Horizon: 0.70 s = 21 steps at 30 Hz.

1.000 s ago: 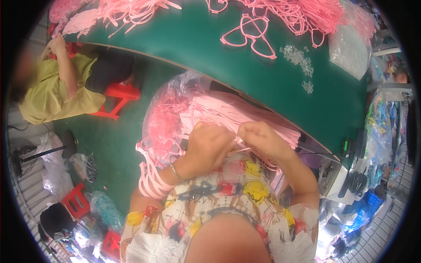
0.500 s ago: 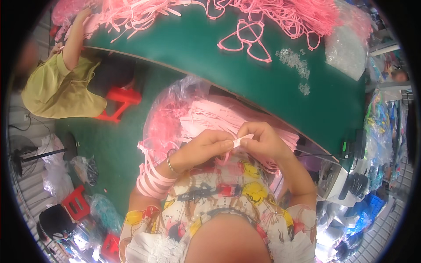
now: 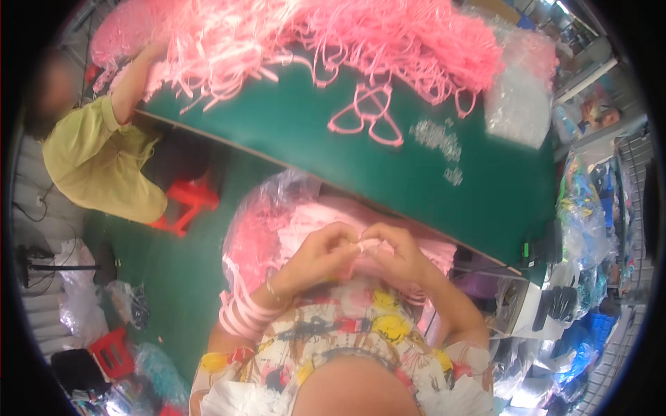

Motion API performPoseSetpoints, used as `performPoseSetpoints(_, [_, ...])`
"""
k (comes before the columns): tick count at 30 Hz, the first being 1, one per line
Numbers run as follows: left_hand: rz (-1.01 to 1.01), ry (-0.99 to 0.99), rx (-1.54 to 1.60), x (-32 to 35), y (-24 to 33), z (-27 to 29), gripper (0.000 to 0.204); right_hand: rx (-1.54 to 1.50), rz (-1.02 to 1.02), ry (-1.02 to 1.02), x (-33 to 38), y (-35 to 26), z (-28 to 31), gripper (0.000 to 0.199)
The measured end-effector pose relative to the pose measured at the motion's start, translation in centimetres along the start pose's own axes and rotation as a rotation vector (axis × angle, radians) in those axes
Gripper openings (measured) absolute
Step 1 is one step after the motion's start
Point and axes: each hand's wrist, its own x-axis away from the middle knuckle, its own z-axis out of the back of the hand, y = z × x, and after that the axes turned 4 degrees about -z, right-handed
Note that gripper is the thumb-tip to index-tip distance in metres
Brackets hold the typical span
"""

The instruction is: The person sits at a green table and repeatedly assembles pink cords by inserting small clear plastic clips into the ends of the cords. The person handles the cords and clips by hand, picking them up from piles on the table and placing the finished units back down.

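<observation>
My left hand [image 3: 320, 258] and my right hand [image 3: 401, 258] meet in front of my chest, fingertips almost touching. Both pinch a narrow pink strap [image 3: 370, 244], whose grasped part is mostly covered by the fingers. Below and behind them, a bundle of flat pale pink straps [image 3: 305, 223] lies across my lap. Several pink straps [image 3: 239, 313] are looped around my left forearm, below a bracelet. Beside the bundle, on the left, is a clear plastic bag [image 3: 243, 232] with pink pieces inside.
On the green table [image 3: 277, 135] sit a large heap of pink straps [image 3: 409, 48], a looped pink strap harness [image 3: 366, 118], small clear plastic pieces [image 3: 438, 142] and a clear bag [image 3: 517, 114]. A co-worker [image 3: 104, 159] reaches to the heap at left, near a red stool [image 3: 187, 201].
My view has tilted up, showing more of the heap. My hands have drawn closer together, and the pale strap end seen between them earlier is now mostly hidden by my fingers.
</observation>
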Motion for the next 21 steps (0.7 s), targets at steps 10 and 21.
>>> performPoseSetpoints(10, [-0.741,0.359,-0.737,1.9,-1.0,1.4,0.018,-0.338,-0.106,-0.124,-0.8,-1.9,1.7,0.017])
performPoseSetpoints(21, [0.105,-0.403,0.998,-0.3,-6.2,-1.7,0.053,-0.482,-0.058,0.256,0.2,-5.9,-2.5,0.024])
